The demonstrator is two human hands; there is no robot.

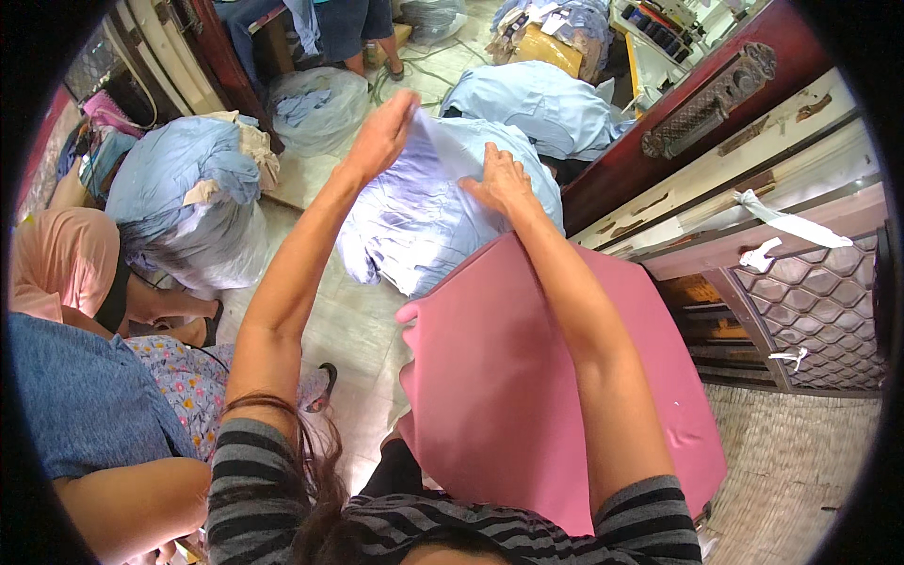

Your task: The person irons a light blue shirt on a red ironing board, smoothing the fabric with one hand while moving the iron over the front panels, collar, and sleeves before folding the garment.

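Beyond the pink padded surface is a bulging bundle of light blue and lavender cloth. Above it, my left hand is raised and closed on the edge of a thin light blue cloth piece. That piece slopes down from the left hand toward my right hand. My right hand is palm down over the cloth, its thumb spread away from the fingers; its fingertips partly hide the cloth beneath. My right forearm passes above the pink padded surface.
Another blue cloth bundle stands at left, a further blue heap behind. A clear plastic bag sits on the floor. People sit close on my left; another person's legs show at the back. A carved door and metal grille border the right.
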